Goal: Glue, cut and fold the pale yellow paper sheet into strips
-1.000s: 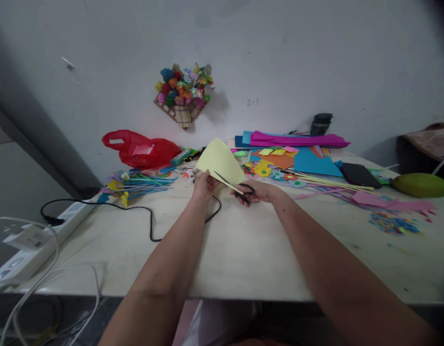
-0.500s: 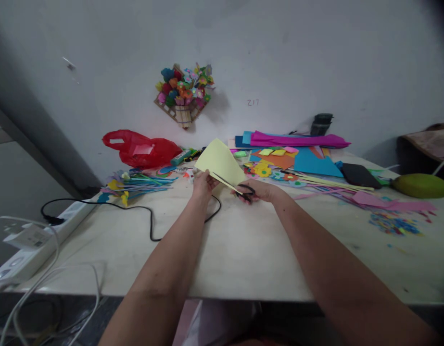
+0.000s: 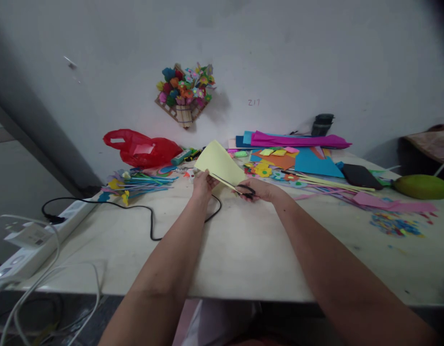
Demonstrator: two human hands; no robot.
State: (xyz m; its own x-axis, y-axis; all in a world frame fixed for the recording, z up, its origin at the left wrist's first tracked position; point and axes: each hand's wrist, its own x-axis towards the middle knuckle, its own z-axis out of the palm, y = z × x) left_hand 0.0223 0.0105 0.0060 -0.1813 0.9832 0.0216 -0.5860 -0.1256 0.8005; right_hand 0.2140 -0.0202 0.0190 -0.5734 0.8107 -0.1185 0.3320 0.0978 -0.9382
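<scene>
A pale yellow sheet (image 3: 222, 161), slightly curled, is held up above the middle of the table. My left hand (image 3: 203, 182) pinches its near left corner between thumb and fingers. In my right hand (image 3: 256, 190) is a pair of black-handled scissors (image 3: 247, 192), fingers wrapped round the loops. Their blades lie along the near edge of the sheet, pointing up and left toward my left hand. A narrow yellow strip shows along that edge below the blades. Whether it is still joined to the sheet I cannot tell.
At the left lie paper flowers (image 3: 125, 197), a red plastic bag (image 3: 149, 149) and a white power strip (image 3: 12, 259). A black cable (image 3: 151, 223) runs under my left arm. Coloured sheets (image 3: 317, 163), flower cut-outs (image 3: 263, 168), a black phone-like slab (image 3: 361, 176) and scraps (image 3: 397, 225) are right.
The scissors' loops have come closer together in my right hand, so the blades look more closed. The sheet's top has dipped slightly. My left hand stays in place.
</scene>
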